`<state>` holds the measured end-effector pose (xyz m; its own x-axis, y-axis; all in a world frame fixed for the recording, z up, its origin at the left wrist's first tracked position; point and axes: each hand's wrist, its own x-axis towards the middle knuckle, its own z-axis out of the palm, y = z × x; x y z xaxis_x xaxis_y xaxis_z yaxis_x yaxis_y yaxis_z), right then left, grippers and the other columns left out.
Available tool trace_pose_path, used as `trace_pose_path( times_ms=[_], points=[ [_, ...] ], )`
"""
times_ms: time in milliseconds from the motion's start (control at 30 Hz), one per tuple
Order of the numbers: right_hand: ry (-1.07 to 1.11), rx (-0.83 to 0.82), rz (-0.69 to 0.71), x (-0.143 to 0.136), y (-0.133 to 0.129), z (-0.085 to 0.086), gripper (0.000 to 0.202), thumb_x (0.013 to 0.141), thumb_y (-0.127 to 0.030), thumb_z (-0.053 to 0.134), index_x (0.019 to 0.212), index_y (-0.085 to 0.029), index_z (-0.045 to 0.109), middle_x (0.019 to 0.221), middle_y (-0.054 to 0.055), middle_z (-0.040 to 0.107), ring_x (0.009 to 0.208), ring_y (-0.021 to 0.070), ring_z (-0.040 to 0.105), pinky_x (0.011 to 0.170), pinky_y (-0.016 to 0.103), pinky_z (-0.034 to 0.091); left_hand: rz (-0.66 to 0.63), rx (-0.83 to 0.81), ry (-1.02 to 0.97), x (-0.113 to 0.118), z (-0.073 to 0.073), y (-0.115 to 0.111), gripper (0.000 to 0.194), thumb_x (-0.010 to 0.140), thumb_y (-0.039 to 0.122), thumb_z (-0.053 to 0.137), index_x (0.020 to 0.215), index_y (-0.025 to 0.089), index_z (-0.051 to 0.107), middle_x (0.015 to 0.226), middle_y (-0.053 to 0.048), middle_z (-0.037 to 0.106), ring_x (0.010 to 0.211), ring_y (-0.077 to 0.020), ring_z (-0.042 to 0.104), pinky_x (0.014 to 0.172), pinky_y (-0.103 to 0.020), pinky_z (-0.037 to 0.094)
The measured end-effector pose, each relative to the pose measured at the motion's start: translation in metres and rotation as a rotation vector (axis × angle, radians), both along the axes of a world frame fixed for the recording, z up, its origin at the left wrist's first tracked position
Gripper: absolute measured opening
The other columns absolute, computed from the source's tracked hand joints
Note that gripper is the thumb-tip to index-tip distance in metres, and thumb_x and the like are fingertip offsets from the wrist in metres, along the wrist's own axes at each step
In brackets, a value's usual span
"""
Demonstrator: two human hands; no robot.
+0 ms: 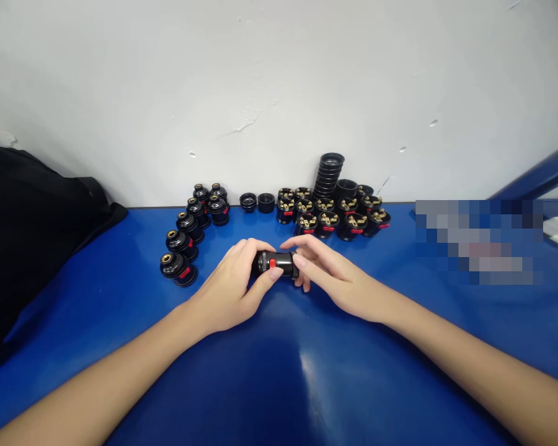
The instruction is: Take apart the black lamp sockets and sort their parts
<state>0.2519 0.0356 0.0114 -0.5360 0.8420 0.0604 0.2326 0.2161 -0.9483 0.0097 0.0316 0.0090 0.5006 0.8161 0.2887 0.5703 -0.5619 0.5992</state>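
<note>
Left hand (235, 282): curled snugly round the left end of a glossy black cylindrical socket (286, 264), laying a thumb just beside its small bright-red switch (273, 263).
Right hand (337, 272): half curled, thumb on the socket's flanged end and fingers bent behind; apparently pinching lightly, though partly hidden there.
Socket: right here between both hands, turned sideways, low over the smooth, shiny blue bench (265, 384); impossible to tell whether touching it.
Flanged end: getting all the attention; looks like seating or turning an end ring against the barrel, judging by the grip.
Next move: probably calls for a steady left hold and an even, square twist from the right, without cross-threading.
Domed black sockets with brass-coloured necks (190, 229): lined up at the left, upright, rounded and glossy, showing red switches; presumably finished.
Uncapped black cups with brass-coloured contacts (326, 224): clustered at the right, exposing bent metal.
Tall stack of ribbed black rings (328, 178): rising behind those cups, leaning slightly.
Two loose black rings (266, 203): sitting side by side near the pale, scuffed wall (260, 80).
</note>
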Motion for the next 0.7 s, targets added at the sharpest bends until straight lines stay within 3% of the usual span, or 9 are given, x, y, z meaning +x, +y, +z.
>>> trace_pose_path(
  times_ms=[133,267,400,533,700],
  points=[
    [0.008,0.039,0.025,0.0004,0.0004,-0.0008,0.048,0.104,-0.047,0.066,0.143,-0.029,0.045,0.108,0.002,0.058,0.083,0.0155,0.063,0.083,0.035,0.06,0.005,-0.008,-0.006,-0.0009,-0.0011,0.0002,0.024,0.111,0.041,0.051,0.125,0.022,0.056,0.115,-0.008,0.068,0.101,-0.0243,0.065,0.091,-0.042,0.052],
    [-0.002,-0.007,0.008,-0.0003,0.0003,-0.0028,0.038,0.112,-0.053,0.048,0.138,-0.025,0.05,0.102,0.003,0.062,0.085,0.0171,0.063,0.081,0.035,0.059,0.004,-0.001,-0.013,-0.0008,-0.0007,0.0002,0.024,0.111,0.041,0.051,0.125,0.022,0.056,0.114,-0.008,0.069,0.102,-0.0246,0.065,0.091,-0.042,0.052],
    [0.019,0.042,0.018,-0.0007,-0.0004,-0.0029,0.055,0.103,-0.046,0.067,0.147,-0.027,0.04,0.109,0.003,0.059,0.083,0.0156,0.063,0.084,0.036,0.06,0.015,-0.016,-0.006,0.0,-0.0004,0.0006,0.026,0.111,0.042,0.05,0.125,0.021,0.056,0.114,-0.008,0.068,0.1,-0.0246,0.065,0.09,-0.042,0.052],
    [-0.005,0.006,0.013,-0.0013,-0.0012,-0.0019,0.037,0.111,-0.05,0.051,0.138,-0.025,0.049,0.1,0.003,0.063,0.086,0.0179,0.064,0.082,0.036,0.058,0.004,-0.015,-0.017,0.0001,-0.0012,0.0009,0.026,0.111,0.042,0.05,0.125,0.021,0.056,0.114,-0.008,0.068,0.101,-0.0245,0.064,0.091,-0.043,0.05],
    [0.023,0.051,0.013,-0.0026,-0.001,-0.0033,0.05,0.101,-0.044,0.07,0.142,-0.027,0.044,0.107,0.002,0.059,0.082,0.0156,0.063,0.082,0.036,0.059,0.014,-0.029,-0.018,-0.0012,-0.0017,0.0005,0.026,0.111,0.042,0.05,0.126,0.021,0.055,0.114,-0.007,0.067,0.101,-0.0243,0.063,0.091,-0.042,0.049]
  ],
)
